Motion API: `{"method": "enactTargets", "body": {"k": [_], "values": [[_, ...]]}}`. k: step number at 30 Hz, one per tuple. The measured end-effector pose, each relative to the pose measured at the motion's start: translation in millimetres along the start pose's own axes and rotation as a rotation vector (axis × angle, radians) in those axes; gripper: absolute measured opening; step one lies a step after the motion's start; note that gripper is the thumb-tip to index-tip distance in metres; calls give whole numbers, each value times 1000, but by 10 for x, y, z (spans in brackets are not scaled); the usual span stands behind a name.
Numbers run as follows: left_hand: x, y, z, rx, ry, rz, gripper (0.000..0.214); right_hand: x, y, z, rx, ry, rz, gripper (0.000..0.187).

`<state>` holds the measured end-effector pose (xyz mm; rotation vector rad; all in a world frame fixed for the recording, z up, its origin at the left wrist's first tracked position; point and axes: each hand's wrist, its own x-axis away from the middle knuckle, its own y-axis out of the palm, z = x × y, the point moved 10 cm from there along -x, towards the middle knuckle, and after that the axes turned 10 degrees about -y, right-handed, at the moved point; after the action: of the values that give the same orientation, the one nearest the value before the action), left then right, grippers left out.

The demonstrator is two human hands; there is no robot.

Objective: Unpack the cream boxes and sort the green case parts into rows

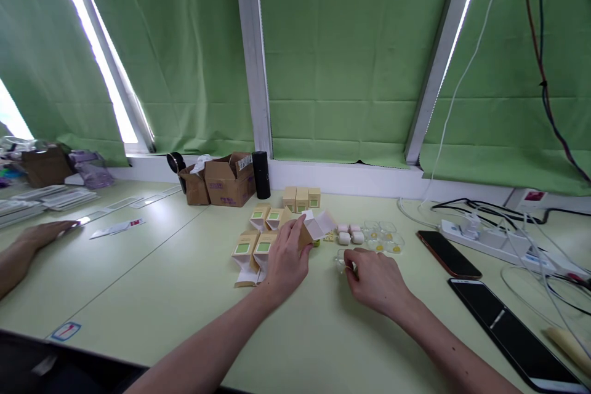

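My left hand (pixel 286 260) is wrapped round a small tan cardboard box (pixel 304 236), tilted with its white-lined flaps (pixel 319 225) open to the right. My right hand (pixel 377 280) pinches a small clear cup (pixel 340 260) just above or on the table; the fingers partly hide it. Left of my left hand lie several open tan boxes with green labels (pixel 242 249). Beyond my hands stand several pinkish-white small pieces (pixel 344 238) and several clear cups with yellow spots (pixel 393 244). Three closed tan boxes (pixel 301 199) stand at the back.
A cardboard carton (pixel 229 182) and a black cylinder (pixel 261 175) stand by the wall. To the right are two phones (pixel 449 253), a power strip (pixel 496 246) and tangled cables. Another person's hand (pixel 46 233) rests at far left near white strips (pixel 117 229).
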<state>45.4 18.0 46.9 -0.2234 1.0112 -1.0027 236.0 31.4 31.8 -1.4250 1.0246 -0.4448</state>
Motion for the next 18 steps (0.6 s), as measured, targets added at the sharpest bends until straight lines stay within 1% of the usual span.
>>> {"method": "enactTargets", "body": {"k": [2,4,5,7,9,11,14,16,18], "values": [[-10,14,-49,102,-40,-12,67,-8,-113,32,-135,-23,100,8],[-28,49,-122,266,-101,-39,64,-27,-178,99,-369,-45,213,8],[-38,81,-173,368,-149,-61,63,-40,-176,149,-507,-46,264,11],[-55,158,-275,589,-256,-108,64,-75,-94,259,-764,-23,334,21],[-58,243,-354,802,-359,-157,67,-117,36,336,-938,-2,368,28],[-40,343,-412,986,-466,-218,68,-148,137,389,-1012,9,404,31],[28,485,-472,1195,-627,-296,68,-169,230,470,-1005,46,449,34],[64,534,-479,1292,-687,-316,64,-181,263,496,-980,54,448,34],[80,558,-453,1362,-705,-335,57,-196,276,490,-958,38,432,34]]}}
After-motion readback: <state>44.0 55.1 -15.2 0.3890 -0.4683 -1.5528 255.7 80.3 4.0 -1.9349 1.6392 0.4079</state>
